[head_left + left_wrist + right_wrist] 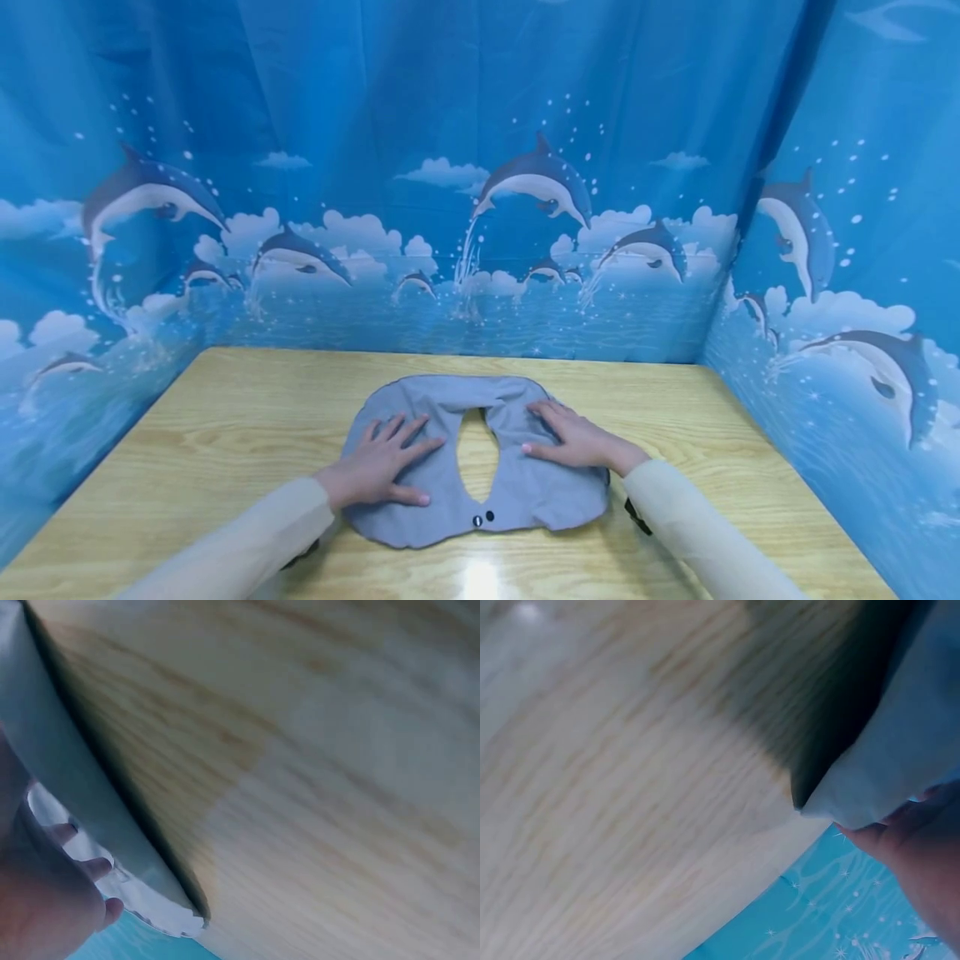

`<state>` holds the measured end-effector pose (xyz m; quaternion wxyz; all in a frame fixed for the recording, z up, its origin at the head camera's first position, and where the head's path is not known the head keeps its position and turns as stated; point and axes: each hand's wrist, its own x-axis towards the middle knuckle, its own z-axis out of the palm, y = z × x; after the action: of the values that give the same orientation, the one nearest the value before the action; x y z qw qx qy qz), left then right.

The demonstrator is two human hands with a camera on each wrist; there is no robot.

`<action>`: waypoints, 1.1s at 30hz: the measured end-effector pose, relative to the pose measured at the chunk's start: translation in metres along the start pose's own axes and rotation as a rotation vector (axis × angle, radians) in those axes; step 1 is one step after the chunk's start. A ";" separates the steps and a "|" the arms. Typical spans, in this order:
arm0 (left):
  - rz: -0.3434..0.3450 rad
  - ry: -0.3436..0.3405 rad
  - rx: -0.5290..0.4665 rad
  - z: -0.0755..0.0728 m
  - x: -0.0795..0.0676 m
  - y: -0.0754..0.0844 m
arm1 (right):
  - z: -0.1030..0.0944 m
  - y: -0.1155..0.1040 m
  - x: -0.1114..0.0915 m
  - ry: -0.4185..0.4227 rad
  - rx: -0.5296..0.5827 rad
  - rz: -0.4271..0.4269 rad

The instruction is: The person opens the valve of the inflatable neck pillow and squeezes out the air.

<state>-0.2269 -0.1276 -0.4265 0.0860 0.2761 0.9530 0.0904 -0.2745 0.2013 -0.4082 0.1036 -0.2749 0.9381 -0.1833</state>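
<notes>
A grey fabric neck pillow [427, 392] lies flat on the table, with an oval opening in its middle. Its two ends meet at the near side, where two small dark snap buttons [483, 518] sit side by side. My left hand [378, 467] rests on the left half, fingers spread. On the right half lies my right hand [577, 442], its fingers extended over the cloth. In the left wrist view the pillow's edge [97, 787] shows beside the fingers. The right wrist view shows the pillow's side [900, 757] with part of the right hand [922, 855].
The light wood table [247, 417] extends around the pillow on all sides. A blue curtain [390, 125] printed with dolphins and clouds hangs behind and along both sides. A dark strap [637, 517] shows under the right sleeve.
</notes>
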 end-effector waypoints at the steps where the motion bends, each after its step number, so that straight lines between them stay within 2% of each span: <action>1: 0.004 -0.008 0.003 0.000 0.000 -0.001 | 0.000 0.000 0.000 -0.004 -0.003 0.006; 7: 0.035 -0.027 0.013 0.001 -0.001 -0.007 | 0.001 0.000 -0.002 -0.008 -0.012 0.014; 16: 0.075 -0.019 0.029 -0.001 0.000 -0.012 | -0.002 0.001 -0.010 -0.047 0.010 0.077; 22: 0.044 -0.032 -0.002 -0.005 0.003 -0.007 | -0.002 -0.006 -0.011 -0.036 -0.070 0.051; 29: -0.008 0.034 0.006 -0.006 0.006 0.008 | 0.004 -0.016 -0.007 0.018 -0.133 -0.063; 33: -0.035 0.036 0.032 -0.001 0.009 0.012 | 0.006 -0.024 -0.004 -0.009 -0.126 -0.061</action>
<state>-0.2282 -0.1133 -0.4242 0.0663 0.2592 0.9603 0.0787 -0.2576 0.1834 -0.4041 0.0846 -0.3104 0.9385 -0.1257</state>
